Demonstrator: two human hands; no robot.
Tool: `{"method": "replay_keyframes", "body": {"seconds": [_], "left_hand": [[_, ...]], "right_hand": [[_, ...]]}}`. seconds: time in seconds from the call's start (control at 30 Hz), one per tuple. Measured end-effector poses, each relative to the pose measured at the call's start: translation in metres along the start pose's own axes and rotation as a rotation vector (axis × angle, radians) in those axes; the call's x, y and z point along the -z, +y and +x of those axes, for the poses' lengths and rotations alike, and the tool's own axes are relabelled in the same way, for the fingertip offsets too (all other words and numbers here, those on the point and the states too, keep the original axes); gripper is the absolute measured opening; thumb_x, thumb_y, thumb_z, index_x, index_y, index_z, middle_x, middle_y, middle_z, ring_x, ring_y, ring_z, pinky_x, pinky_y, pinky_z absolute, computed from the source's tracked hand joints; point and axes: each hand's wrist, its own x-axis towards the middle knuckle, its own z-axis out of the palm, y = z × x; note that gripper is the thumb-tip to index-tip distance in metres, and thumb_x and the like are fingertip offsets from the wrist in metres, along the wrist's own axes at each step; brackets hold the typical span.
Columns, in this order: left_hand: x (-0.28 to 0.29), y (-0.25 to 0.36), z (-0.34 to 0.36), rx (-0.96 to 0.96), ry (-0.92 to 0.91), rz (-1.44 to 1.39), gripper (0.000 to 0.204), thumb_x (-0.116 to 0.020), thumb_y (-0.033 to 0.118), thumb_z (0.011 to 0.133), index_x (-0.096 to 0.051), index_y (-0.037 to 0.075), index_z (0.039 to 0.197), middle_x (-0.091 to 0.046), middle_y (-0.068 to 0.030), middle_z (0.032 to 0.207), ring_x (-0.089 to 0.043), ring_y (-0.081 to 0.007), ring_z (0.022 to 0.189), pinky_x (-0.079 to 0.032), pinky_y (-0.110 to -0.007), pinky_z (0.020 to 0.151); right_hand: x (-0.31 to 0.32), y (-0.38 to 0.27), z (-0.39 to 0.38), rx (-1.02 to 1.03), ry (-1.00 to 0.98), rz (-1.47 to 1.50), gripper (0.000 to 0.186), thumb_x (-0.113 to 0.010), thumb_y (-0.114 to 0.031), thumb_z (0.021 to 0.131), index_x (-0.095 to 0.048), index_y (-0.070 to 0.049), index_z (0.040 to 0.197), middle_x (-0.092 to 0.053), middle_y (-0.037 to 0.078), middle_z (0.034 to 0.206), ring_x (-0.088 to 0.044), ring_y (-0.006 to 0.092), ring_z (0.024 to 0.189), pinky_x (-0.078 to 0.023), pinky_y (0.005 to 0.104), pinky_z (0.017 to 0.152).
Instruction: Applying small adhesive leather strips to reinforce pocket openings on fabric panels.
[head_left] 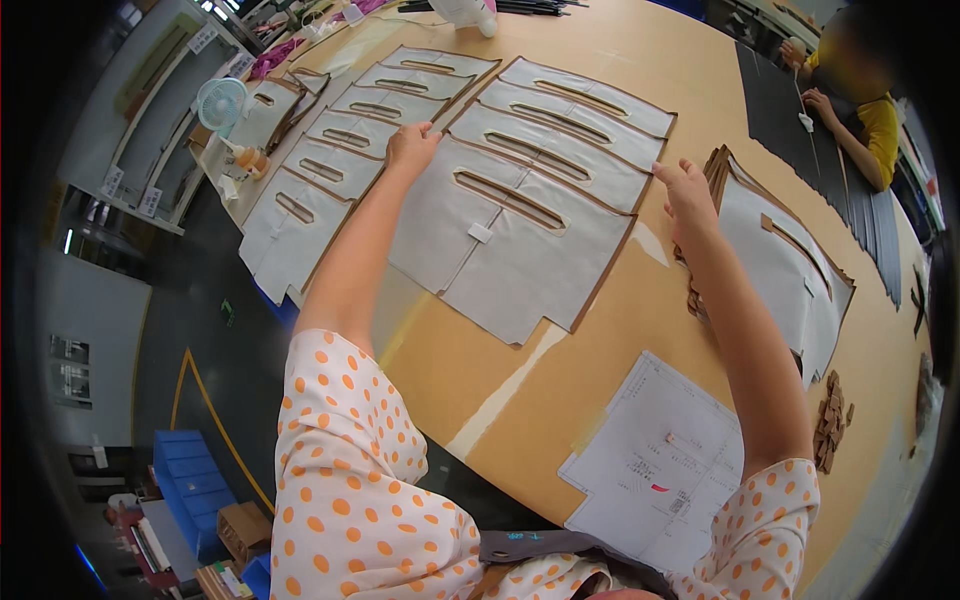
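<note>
Several grey-white sheet panels (440, 215) with brown edges lie overlapped in a row before me, each with a long brown-rimmed slot. They look like cut bag pieces. A small white tag (480, 233) sits on the nearest one. My left hand (410, 150) has its fingers pinched at the left edge of this row. Across from it, my right hand (688, 198) is closed with its fingertips at the right edge of a panel. A second overlapped row of similar slotted panels (275, 245) lies left of my left arm.
Right of my right hand is a stack of slotted panels (765, 240). A printed paper pattern (655, 450) lies near me, and brown scraps (830, 425) sit at the right. A small fan (221, 103) and a bottle (248, 160) stand far left. Another person (865, 110) works beside dark strips (790, 120).
</note>
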Motion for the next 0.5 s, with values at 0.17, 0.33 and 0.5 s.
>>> {"method": "replay_keyframes", "body": {"seconds": [0.17,0.33,0.5], "left_hand": [[-0.027,0.001,0.031,-0.030,0.004,0.079,0.045,-0.073,0.039,0.087,-0.072,0.012,0.122,-0.075,-0.0113,0.112,-0.071,-0.0273,0.103,-0.055,-0.039,0.091],[-0.022,0.005,0.046,0.098,-0.115,0.133,0.044,-0.076,0.048,0.082,-0.077,0.012,0.107,-0.076,-0.0093,0.109,-0.071,-0.0264,0.100,-0.055,-0.039,0.089],[-0.015,0.009,0.050,0.103,-0.223,0.183,0.053,-0.076,0.057,0.079,-0.077,0.011,0.104,-0.075,-0.0147,0.104,-0.072,-0.0292,0.098,-0.055,-0.041,0.088]], "right_hand": [[-0.021,-0.001,0.061,-0.167,0.188,0.053,0.052,-0.076,-0.020,0.087,-0.053,0.003,0.128,-0.058,0.019,0.117,-0.056,0.0278,0.111,-0.047,0.0399,0.092],[-0.018,0.006,0.088,-0.201,0.145,0.049,0.039,-0.077,-0.020,0.087,-0.057,0.001,0.113,-0.059,0.009,0.097,-0.056,0.0208,0.095,-0.047,0.0374,0.080],[-0.019,0.009,0.083,-0.117,-0.030,0.000,0.040,-0.075,-0.021,0.090,-0.056,0.000,0.117,-0.064,0.012,0.109,-0.059,0.0216,0.099,-0.050,0.0397,0.087]]}}
